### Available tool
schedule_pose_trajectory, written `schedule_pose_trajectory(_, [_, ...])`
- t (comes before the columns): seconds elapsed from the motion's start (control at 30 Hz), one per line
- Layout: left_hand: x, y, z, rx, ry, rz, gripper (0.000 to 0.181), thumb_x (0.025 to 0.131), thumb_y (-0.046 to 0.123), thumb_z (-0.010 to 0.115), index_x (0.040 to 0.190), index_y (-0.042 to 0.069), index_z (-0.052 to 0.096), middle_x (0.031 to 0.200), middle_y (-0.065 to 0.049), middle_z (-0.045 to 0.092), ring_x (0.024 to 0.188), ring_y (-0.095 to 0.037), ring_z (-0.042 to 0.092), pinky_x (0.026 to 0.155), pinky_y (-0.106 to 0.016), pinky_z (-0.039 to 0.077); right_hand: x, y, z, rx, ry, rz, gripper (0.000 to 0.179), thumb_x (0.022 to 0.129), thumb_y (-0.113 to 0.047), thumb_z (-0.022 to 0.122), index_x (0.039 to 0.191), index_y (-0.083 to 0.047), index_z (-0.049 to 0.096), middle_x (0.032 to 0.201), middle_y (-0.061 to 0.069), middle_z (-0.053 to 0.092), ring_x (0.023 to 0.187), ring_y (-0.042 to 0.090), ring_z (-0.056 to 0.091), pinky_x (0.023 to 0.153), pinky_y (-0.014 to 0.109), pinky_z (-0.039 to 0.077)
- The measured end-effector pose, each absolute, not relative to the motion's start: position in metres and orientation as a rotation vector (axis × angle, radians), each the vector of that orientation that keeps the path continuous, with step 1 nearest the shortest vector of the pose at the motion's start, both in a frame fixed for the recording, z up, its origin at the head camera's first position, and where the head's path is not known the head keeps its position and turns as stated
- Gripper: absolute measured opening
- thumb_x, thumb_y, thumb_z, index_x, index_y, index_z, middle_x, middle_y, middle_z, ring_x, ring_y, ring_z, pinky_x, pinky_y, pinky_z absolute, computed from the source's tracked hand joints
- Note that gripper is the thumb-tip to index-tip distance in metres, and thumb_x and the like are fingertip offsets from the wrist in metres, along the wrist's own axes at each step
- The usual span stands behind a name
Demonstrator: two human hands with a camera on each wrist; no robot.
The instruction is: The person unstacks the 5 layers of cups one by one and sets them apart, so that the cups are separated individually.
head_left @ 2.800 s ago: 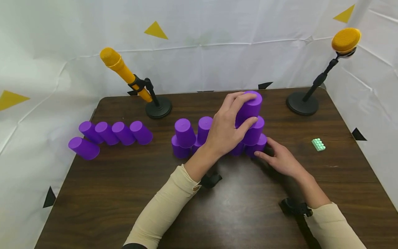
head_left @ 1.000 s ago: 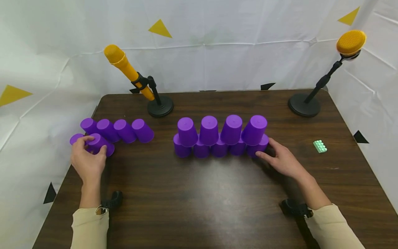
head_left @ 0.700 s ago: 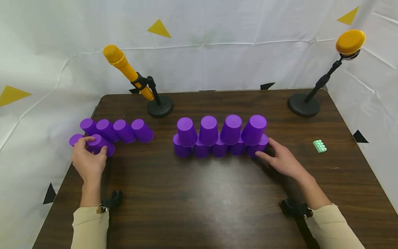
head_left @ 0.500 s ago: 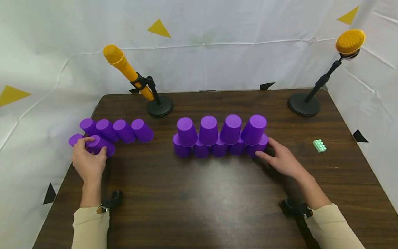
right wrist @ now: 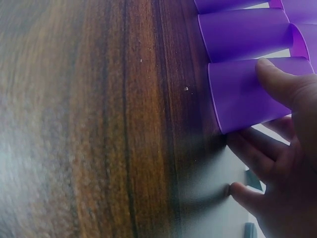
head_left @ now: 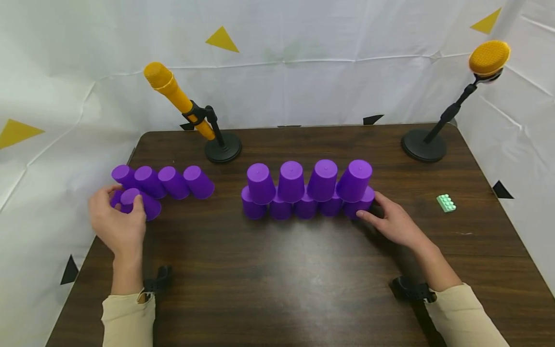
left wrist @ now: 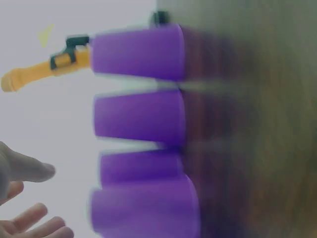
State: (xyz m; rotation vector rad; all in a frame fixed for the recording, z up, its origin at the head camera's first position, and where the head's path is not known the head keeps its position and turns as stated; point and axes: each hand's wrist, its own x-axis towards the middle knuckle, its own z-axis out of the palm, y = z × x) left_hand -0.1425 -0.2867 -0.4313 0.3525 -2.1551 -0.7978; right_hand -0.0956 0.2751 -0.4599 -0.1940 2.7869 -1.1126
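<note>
Purple cups stand upside down in two tiers at mid-table: a lower row (head_left: 280,209) and an upper row (head_left: 291,183) seated over its gaps. My right hand (head_left: 396,221) holds the rightmost lower cup (right wrist: 240,96), thumb on one side and fingers on the other. At the left, my left hand (head_left: 117,224) hovers beside the front cup (head_left: 151,207) of a separate upside-down group. Its thumb (left wrist: 32,169) and fingers are spread, apart from the cups in the left wrist view. A neighbouring cup is partly hidden behind that hand.
Behind the left group runs a row of several purple cups (head_left: 173,184). A yellow microphone (head_left: 173,96) on a black stand is at the back left, another yellow microphone (head_left: 487,60) at the back right. A mint toy brick (head_left: 445,203) lies on the right of the table (head_left: 277,289).
My left hand has carried a cup from above the tiers' right end to the left group, then let it go and drawn slightly left. My right hand has stayed in place.
</note>
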Motion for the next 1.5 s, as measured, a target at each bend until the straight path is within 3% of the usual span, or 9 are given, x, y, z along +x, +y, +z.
schedule_pose_trajectory(0.23, [-0.138,-0.216,-0.407,-0.037,-2.081,-1.008,0.032,0.078,0.006,0.08,0.107,0.001,0.068,0.114,-0.007,0.064,0.107,-0.017,0.057,0.08,-0.019,0.052,-0.095,0.278,-0.461,-0.19,2.787,-1.107,0.068,0.095,-0.042,0.063,0.146,-0.003,0.039,0.14,0.025,0.049,0.13,0.045,0.043,0.103,0.063,0.034])
schedule_pose_trajectory(0.47, [-0.119,-0.117,-0.385,-0.485,-2.086,-1.341,0.045,0.075,-0.004,0.082,0.115,-0.005,0.062,0.12,-0.021,0.059,0.114,-0.029,0.056,0.085,-0.051,0.054,-0.097,0.279,-0.461,-0.189,2.792,-1.1,0.069,0.095,-0.043,0.062,0.147,-0.003,0.038,0.141,0.025,0.049,0.131,0.044,0.043,0.104,0.063,0.033])
schedule_pose_trajectory(0.6, [-0.122,-0.09,-0.393,-0.589,-2.106,-1.43,0.052,0.075,-0.002,0.083,0.121,-0.003,0.059,0.126,-0.02,0.056,0.115,-0.03,0.055,0.087,-0.054,0.052,-0.097,0.278,-0.462,-0.193,2.785,-1.111,0.069,0.095,-0.042,0.063,0.147,-0.003,0.038,0.14,0.025,0.049,0.131,0.044,0.043,0.103,0.063,0.034])
schedule_pose_trajectory(0.83, [-0.136,-0.084,-0.42,-0.567,-2.173,-1.436,0.05,0.079,0.003,0.081,0.124,0.01,0.059,0.128,-0.007,0.055,0.116,-0.021,0.055,0.093,-0.043,0.052,-0.097,0.276,-0.462,-0.184,2.784,-1.11,0.07,0.095,-0.043,0.062,0.147,-0.003,0.037,0.141,0.025,0.048,0.132,0.044,0.042,0.104,0.063,0.033])
schedule_pose_trajectory(1.1, [-0.135,-0.088,-0.423,-0.569,-2.178,-1.422,0.044,0.084,0.003,0.076,0.123,0.013,0.06,0.128,-0.005,0.055,0.116,-0.02,0.056,0.092,-0.042,0.052,-0.096,0.276,-0.461,-0.187,2.789,-1.113,0.071,0.095,-0.042,0.063,0.147,-0.003,0.037,0.141,0.025,0.048,0.131,0.044,0.042,0.104,0.063,0.033])
schedule_pose_trajectory(1.23, [-0.13,-0.096,-0.42,-0.566,-2.141,-1.453,0.042,0.083,-0.001,0.076,0.121,0.009,0.061,0.129,-0.009,0.054,0.116,-0.024,0.056,0.093,-0.045,0.052,-0.095,0.276,-0.461,-0.196,2.795,-1.119,0.069,0.095,-0.041,0.064,0.146,-0.002,0.038,0.14,0.026,0.049,0.131,0.045,0.043,0.104,0.063,0.033])
schedule_pose_trajectory(1.4, [-0.116,-0.117,-0.399,-0.5,-2.079,-1.436,0.038,0.08,-0.012,0.073,0.115,-0.004,0.059,0.125,-0.021,0.054,0.115,-0.028,0.055,0.092,-0.049,0.051,-0.094,0.276,-0.462,-0.201,2.794,-1.123,0.068,0.095,-0.04,0.064,0.145,-0.002,0.04,0.139,0.026,0.05,0.13,0.045,0.043,0.103,0.063,0.033])
schedule_pose_trajectory(1.5, [-0.112,-0.138,-0.396,-0.413,-2.046,-1.401,0.037,0.08,-0.014,0.073,0.113,-0.007,0.059,0.124,-0.021,0.055,0.115,-0.027,0.054,0.091,-0.044,0.052,-0.095,0.277,-0.463,-0.199,2.796,-1.125,0.068,0.095,-0.04,0.064,0.146,-0.002,0.039,0.14,0.026,0.049,0.131,0.044,0.042,0.104,0.063,0.033])
